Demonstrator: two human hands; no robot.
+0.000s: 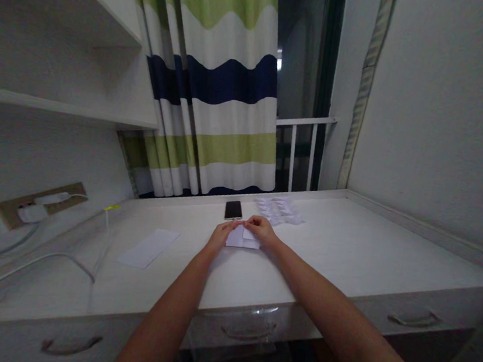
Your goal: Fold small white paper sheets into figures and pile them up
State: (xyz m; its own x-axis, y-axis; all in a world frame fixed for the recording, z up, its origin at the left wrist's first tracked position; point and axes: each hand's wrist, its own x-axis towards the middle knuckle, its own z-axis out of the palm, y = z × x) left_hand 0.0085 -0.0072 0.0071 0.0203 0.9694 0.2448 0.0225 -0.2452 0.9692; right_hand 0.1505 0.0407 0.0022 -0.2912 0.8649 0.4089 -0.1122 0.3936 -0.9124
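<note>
A partly folded sheet of white paper (239,240) lies on the white desk, in the middle of the head view. My left hand (220,235) grips its left and far edge, the fingertips pinched at the top. From the other side my right hand (260,230) pinches the far edge close to the left fingertips. A smaller flap of the paper shows under the right hand. Just beyond the hands lies a dark-screened phone (234,210). Behind the right hand, several small folded white paper pieces (279,210) sit in a cluster.
A flat white sheet (149,248) lies on the left of the desk (322,238). White cables (69,256) run along the left side from plugs at a wall socket (40,206). A striped curtain (236,110) hangs behind the desk; shelves (57,102) overhang the left.
</note>
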